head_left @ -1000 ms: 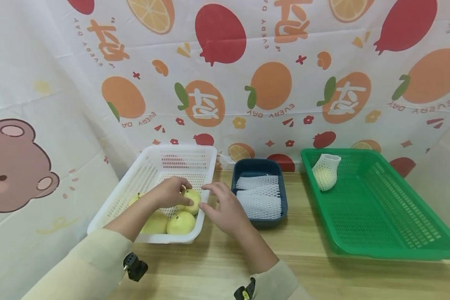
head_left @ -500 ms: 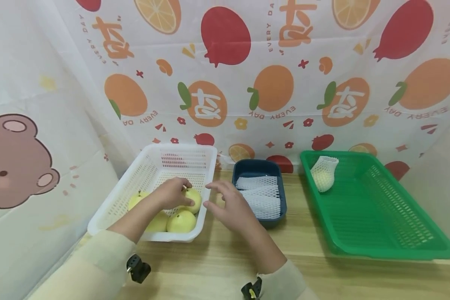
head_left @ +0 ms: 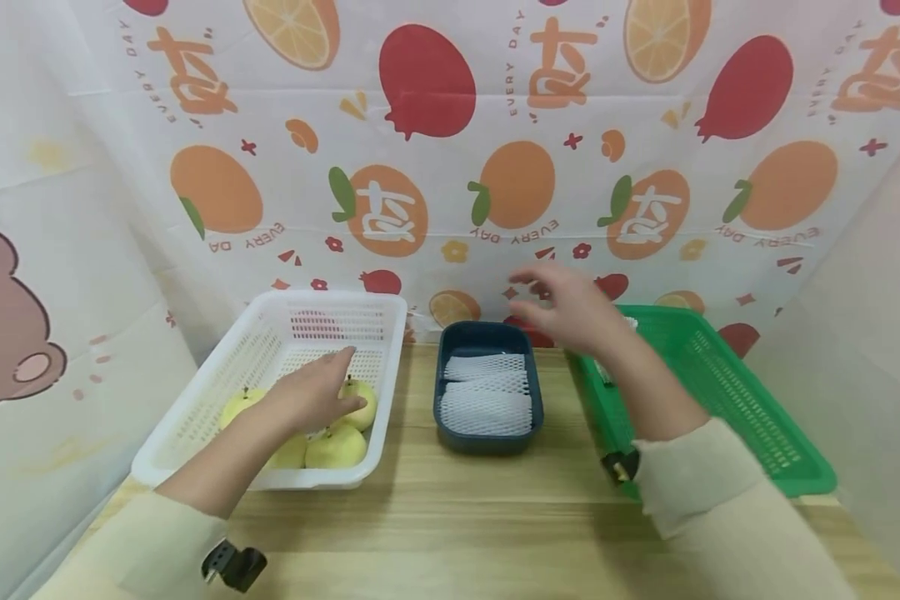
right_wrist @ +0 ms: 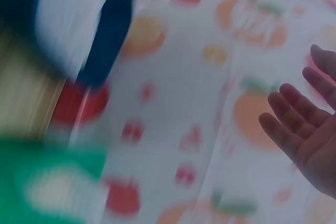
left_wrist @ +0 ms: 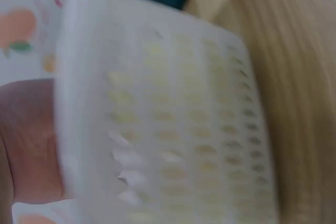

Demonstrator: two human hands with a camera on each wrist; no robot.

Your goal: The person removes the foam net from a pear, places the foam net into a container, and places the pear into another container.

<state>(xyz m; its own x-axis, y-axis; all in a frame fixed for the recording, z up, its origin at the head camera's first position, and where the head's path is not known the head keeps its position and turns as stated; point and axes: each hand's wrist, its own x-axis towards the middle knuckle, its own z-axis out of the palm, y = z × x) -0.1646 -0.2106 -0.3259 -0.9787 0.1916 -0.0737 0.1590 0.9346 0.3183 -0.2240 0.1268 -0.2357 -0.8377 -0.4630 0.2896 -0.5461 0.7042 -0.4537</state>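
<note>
In the head view, my left hand (head_left: 315, 393) reaches into the white basket (head_left: 144, 454), thumb and fingers spread beside a yellow-green pear (head_left: 362, 404). The thumb lies over that pear's side. Several more pears (head_left: 336, 448) sit around it, partly hidden by the forearm. The left wrist view is blurred and shows mostly the basket's perforated wall (left_wrist: 178, 103). My right hand (head_left: 566, 308) is raised in the air behind the dark blue box, between it and the green basket (head_left: 787, 492). Its fingers (right_wrist: 286, 132) are loose and hold nothing in the right wrist view.
White foam nets (head_left: 487, 408) lie in the dark blue box (head_left: 487, 443) between the two baskets. A net-wrapped fruit in the green basket is mostly hidden by my right forearm. A fruit-printed curtain (head_left: 457, 183) hangs behind the wooden table (head_left: 450, 525).
My right hand has left the white basket's rim and swung right and up past the blue box. The left hand stays by the pear with its fingers straighter. The head view has shifted right.
</note>
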